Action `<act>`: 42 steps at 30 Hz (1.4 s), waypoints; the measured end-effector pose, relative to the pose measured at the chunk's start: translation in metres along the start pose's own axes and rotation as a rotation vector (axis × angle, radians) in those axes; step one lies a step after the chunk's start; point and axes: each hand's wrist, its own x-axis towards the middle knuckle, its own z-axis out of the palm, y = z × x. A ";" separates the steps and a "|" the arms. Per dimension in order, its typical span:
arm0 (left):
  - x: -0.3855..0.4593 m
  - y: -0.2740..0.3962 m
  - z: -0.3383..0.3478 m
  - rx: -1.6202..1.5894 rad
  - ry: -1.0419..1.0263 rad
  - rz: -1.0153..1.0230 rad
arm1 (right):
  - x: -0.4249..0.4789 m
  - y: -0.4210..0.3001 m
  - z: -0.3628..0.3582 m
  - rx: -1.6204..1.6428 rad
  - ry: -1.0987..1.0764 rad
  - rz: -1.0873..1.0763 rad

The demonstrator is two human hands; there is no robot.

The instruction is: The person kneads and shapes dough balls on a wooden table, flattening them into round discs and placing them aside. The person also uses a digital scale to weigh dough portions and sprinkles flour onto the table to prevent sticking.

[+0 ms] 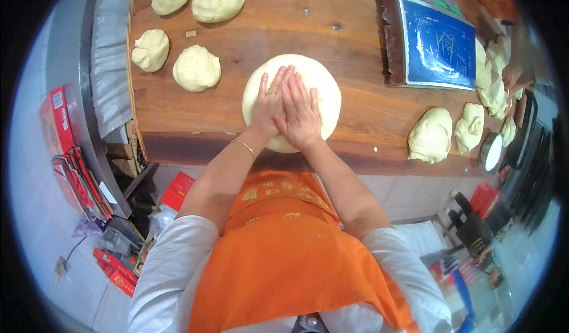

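Observation:
Both palms lie flat on a broad, smooth disc of pale yellow dough [326,97] near the front edge of the wooden worktable [284,26]. My left hand [268,106], with a ring and a bracelet, rests on the disc's left-centre part. Partly overlapping it, my right hand [302,113] presses beside it with fingers stretched forward. Neither hand grasps anything. Left of the disc sits a rough dough ball [196,68], and another lump of dough [151,50] lies farther left. The dough under my palms is hidden.
A scale with a blue plate [440,44] stands at right. Dough lumps [430,135] lie before it, near a white-filled bowl [492,153]. Another person's hand [515,76] touches dough at far right. More dough [218,2] is at back left. Red boxes [178,190] sit below the table.

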 end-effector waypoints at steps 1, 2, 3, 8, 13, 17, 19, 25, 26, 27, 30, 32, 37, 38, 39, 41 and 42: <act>-0.001 0.000 -0.001 -0.089 -0.002 0.015 | -0.001 -0.002 -0.002 0.015 0.032 -0.009; -0.003 0.000 0.000 -0.149 0.017 -0.011 | -0.003 -0.005 -0.004 0.026 0.033 0.010; -0.004 0.001 0.002 -0.125 0.003 0.017 | -0.007 -0.007 -0.006 0.038 0.055 -0.036; -0.019 0.011 0.018 -0.083 0.001 0.124 | -0.024 -0.016 -0.005 0.087 -0.009 -0.065; -0.029 0.009 0.016 -0.139 -0.167 0.135 | -0.018 -0.011 -0.013 0.067 -0.060 -0.058; -0.025 -0.003 0.008 -0.124 -0.018 0.082 | -0.013 0.006 -0.026 -0.015 -0.011 0.088; -0.021 -0.013 0.006 -0.083 0.015 0.028 | -0.010 0.015 -0.026 -0.109 0.008 0.130; -0.008 -0.024 -0.008 -0.120 0.048 -0.003 | -0.001 0.024 -0.025 -0.255 -0.073 0.104; -0.010 -0.019 -0.009 -0.086 0.041 -0.019 | -0.002 0.021 -0.025 -0.227 -0.005 0.098; -0.013 -0.013 -0.009 -0.045 0.010 -0.048 | -0.003 0.018 -0.025 -0.202 0.027 0.090; -0.028 0.011 -0.001 -0.046 -0.045 0.019 | -0.012 -0.003 -0.019 -0.167 -0.006 0.103; -0.042 0.018 0.006 -0.090 -0.194 0.083 | -0.017 -0.018 -0.008 -0.111 -0.120 0.136; -0.052 0.017 0.010 -0.263 -0.189 0.065 | -0.014 -0.017 0.002 -0.078 -0.100 0.124; -0.048 0.013 0.009 -0.273 -0.115 0.097 | -0.013 -0.011 -0.001 -0.034 -0.055 0.107; -0.042 0.009 0.007 -0.214 -0.163 0.068 | -0.011 -0.004 -0.006 0.018 -0.026 0.102; -0.040 0.001 -0.002 -0.158 -0.181 0.056 | -0.008 0.007 -0.012 -0.006 0.034 0.101; -0.031 -0.006 -0.003 -0.109 -0.113 0.034 | -0.003 0.014 -0.013 -0.081 0.062 0.104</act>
